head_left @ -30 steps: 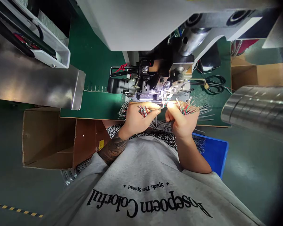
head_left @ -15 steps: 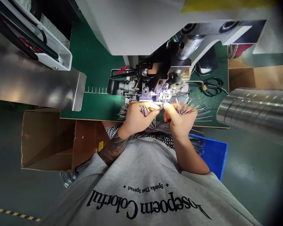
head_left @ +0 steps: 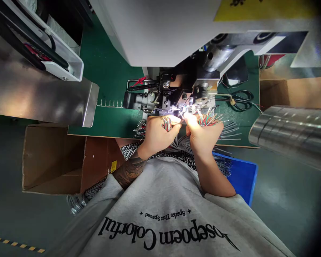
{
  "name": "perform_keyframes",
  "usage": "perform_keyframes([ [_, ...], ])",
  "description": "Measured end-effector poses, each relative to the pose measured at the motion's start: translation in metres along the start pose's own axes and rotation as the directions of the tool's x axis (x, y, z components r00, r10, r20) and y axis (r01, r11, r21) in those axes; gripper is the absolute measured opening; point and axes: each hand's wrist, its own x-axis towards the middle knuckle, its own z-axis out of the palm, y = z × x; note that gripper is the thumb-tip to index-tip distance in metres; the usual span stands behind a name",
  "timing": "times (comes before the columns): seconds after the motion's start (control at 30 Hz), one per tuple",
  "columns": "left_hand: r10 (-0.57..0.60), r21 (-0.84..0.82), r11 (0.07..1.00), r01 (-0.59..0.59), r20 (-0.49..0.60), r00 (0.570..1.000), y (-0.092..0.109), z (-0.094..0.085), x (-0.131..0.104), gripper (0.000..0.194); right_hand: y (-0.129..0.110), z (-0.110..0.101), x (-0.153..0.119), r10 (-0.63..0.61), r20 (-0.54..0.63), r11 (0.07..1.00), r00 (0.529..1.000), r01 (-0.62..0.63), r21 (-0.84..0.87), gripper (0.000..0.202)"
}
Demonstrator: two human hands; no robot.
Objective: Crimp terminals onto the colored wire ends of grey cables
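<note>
Both hands meet at the lit front of a crimping machine (head_left: 187, 85). My left hand (head_left: 159, 134) is closed round a bundle of thin coloured wires (head_left: 167, 124), red, white and green ends poking out between its fingers. My right hand (head_left: 204, 134) pinches close to the machine's bright work point, thumb and forefinger together. More red, green and white wire ends (head_left: 210, 118) fan out behind its knuckles. Grey cables (head_left: 183, 142) run below and between the hands. Exactly which single wire lies at the fingertips is lost in the glare.
A strip of metal terminals (head_left: 111, 104) feeds in from the left over the green table (head_left: 107, 121). Beside me stand a cardboard box (head_left: 53, 160) and a blue bin (head_left: 246, 175). A ribbed metal tube (head_left: 289, 134) juts in from the right. Coiled black cable (head_left: 242, 100) lies behind.
My right hand has shifted slightly left and up, its fingertips nearer the lit work point. The left hand stays almost in place. The whole view has shifted a little.
</note>
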Motion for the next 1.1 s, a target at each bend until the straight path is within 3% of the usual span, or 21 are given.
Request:
perform_keyframes([
  [0.1,0.05,0.011,0.999,-0.049,-0.078,0.996,0.003,0.0,0.0,0.017,0.001,-0.001,0.001,-0.016,0.006,1.0,1.0,0.016,-0.01,0.054],
  [0.23,0.046,0.029,0.999,-0.045,-0.068,0.997,0.003,0.0,0.0,0.021,0.002,-0.001,0.001,-0.003,0.003,0.999,1.0,0.003,-0.047,0.055],
  [0.57,0.09,-0.019,0.996,-0.091,-0.072,0.993,-0.007,0.002,0.0,0.013,0.004,0.0,0.0,-0.061,0.075,0.994,0.995,0.054,0.093,0.057],
  [0.7,0.045,-0.08,0.996,-0.047,-0.017,0.999,-0.008,0.0,0.0,0.014,0.005,-0.004,-0.005,-0.08,0.095,0.991,0.992,0.069,0.115,0.057],
  [0.83,0.104,-0.137,0.986,-0.092,0.077,0.992,-0.006,-0.007,0.001,0.016,0.001,-0.009,-0.013,-0.113,0.082,0.99,0.99,0.106,0.092,0.056],
  [0.97,0.147,-0.151,0.98,-0.129,0.115,0.982,-0.005,-0.012,0.005,0.012,-0.006,-0.008,-0.019,-0.117,0.059,0.988,0.991,0.11,0.112,0.054],
  [1.1,0.102,-0.138,0.987,-0.084,0.132,0.986,-0.007,-0.009,0.007,0.021,-0.004,-0.005,-0.018,-0.096,0.016,0.99,0.995,0.094,0.103,0.056],
])
